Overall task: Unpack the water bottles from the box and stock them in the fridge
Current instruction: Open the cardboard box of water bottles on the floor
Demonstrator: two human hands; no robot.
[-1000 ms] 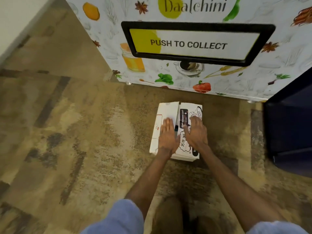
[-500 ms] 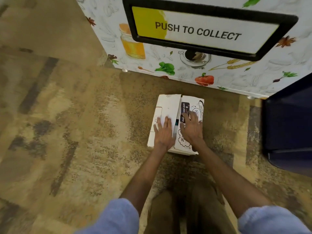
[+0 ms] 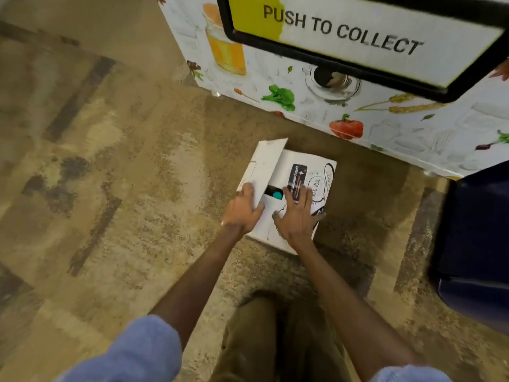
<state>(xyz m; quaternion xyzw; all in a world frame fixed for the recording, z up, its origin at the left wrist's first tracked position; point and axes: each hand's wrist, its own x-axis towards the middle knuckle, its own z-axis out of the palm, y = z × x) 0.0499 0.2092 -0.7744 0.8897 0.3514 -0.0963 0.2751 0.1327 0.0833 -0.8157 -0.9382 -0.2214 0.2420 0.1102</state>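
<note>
One white cardboard box point(image 3: 303, 172) with black line drawings and a dark label sits on the mottled brown floor point(image 3: 124, 188), just in front of the illustrated white vending machine point(image 3: 316, 106) marked "PUSH TO COLLECT". Its long axis runs away from the person, tilted a little to the right. Its two top flaps are parted along the centre seam: the left flap point(image 3: 267, 161) is lifted and tilted up, the right flap lies flat. In the dark gap between them shows one teal round bottle cap point(image 3: 277, 194); the rest of the contents are hidden.

The left hand point(image 3: 243, 209) has its grip on the near edge of the raised left flap, fingers over it, thumb on the inner side. The right hand point(image 3: 297, 213) lies flat and unclenched on the right flap, fingers spread, grasping nothing. A dark blue cabinet point(image 3: 473, 244) stands at the right.
</note>
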